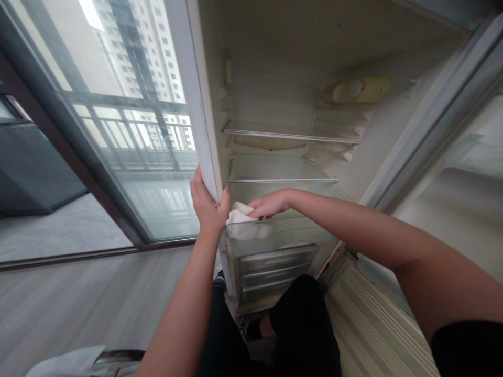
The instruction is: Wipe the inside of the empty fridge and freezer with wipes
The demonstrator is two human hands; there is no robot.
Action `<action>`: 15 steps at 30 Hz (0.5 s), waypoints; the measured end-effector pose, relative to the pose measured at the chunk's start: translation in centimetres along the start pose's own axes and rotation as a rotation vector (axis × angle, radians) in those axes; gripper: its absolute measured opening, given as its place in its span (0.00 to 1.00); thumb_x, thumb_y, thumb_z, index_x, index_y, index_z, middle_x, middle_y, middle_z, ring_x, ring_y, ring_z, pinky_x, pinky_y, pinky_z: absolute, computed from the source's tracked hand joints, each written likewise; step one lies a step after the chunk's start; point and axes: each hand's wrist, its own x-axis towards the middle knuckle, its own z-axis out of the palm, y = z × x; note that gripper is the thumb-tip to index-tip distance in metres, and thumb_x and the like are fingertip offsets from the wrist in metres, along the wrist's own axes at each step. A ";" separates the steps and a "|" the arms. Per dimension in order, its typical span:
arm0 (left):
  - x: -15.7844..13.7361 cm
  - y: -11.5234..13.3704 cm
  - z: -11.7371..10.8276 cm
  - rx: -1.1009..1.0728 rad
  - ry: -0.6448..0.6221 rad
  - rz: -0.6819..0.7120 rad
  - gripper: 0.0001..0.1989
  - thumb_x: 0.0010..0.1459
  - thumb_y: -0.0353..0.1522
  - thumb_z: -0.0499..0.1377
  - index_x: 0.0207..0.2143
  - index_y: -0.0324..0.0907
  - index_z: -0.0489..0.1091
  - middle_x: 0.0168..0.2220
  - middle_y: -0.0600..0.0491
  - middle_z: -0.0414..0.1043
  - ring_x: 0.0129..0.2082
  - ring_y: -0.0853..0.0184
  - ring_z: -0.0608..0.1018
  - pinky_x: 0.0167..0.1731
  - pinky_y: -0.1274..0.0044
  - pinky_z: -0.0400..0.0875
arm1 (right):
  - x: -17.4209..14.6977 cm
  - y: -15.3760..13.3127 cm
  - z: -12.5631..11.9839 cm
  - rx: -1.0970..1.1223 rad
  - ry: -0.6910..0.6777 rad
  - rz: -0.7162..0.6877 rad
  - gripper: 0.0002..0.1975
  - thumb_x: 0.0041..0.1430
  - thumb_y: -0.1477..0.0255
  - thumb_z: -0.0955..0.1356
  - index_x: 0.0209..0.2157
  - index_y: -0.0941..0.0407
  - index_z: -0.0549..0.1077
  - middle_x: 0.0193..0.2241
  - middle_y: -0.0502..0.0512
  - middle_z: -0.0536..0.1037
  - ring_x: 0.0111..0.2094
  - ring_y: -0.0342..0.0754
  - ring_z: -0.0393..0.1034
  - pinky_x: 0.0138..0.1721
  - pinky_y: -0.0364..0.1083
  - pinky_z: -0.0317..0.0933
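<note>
Wiping the fridge point(298, 104) interior — right hand point(267, 205) is pressing a white cloth point(239, 214) flat onto the lowest glass shelf point(275, 233), near the fridge's left front corner, fingers loosely clamped over it. Left hand point(207, 207) is clenching the fridge's left wall edge for bracing. Next stroke likely needs sweeping rightward along the shelf — open room there, drawer point(275, 267) below it.
</note>
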 end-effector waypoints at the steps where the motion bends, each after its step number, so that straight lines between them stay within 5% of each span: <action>1: 0.0 0.0 0.0 -0.003 -0.001 0.005 0.40 0.61 0.44 0.59 0.71 0.42 0.52 0.66 0.38 0.64 0.66 0.49 0.68 0.66 0.57 0.61 | -0.5 0.3 -0.2 -0.026 -0.049 0.049 0.17 0.56 0.60 0.74 0.42 0.57 0.75 0.33 0.50 0.82 0.30 0.41 0.74 0.28 0.38 0.59; 5: 0.1 -0.1 -0.1 -0.006 -0.018 0.009 0.41 0.61 0.46 0.59 0.71 0.41 0.52 0.66 0.37 0.64 0.66 0.48 0.68 0.66 0.56 0.60 | -3.1 2.3 -1.6 -0.156 -0.165 0.295 0.25 0.52 0.54 0.76 0.44 0.58 0.77 0.34 0.52 0.82 0.32 0.44 0.76 0.32 0.40 0.64; 15: 0.0 0.2 -0.2 -0.001 -0.020 0.004 0.39 0.62 0.43 0.59 0.72 0.42 0.51 0.66 0.38 0.64 0.66 0.50 0.69 0.67 0.57 0.61 | -12.0 8.6 -5.3 -0.345 0.057 0.976 0.23 0.55 0.58 0.78 0.35 0.66 0.80 0.30 0.62 0.79 0.31 0.53 0.77 0.40 0.56 0.74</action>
